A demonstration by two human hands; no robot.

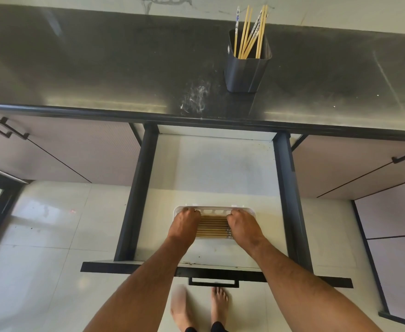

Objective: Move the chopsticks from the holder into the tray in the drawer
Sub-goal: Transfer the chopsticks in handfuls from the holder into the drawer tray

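Both hands, left hand and right hand, gripped the tray holding chopsticks; tilting it risked spilling them into the drawer.

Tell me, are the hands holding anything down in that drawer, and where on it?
Both hands are on the white tray: the left hand at its left end, the right hand at its right end, fingers curled over the far rim. Chopsticks lie between them.
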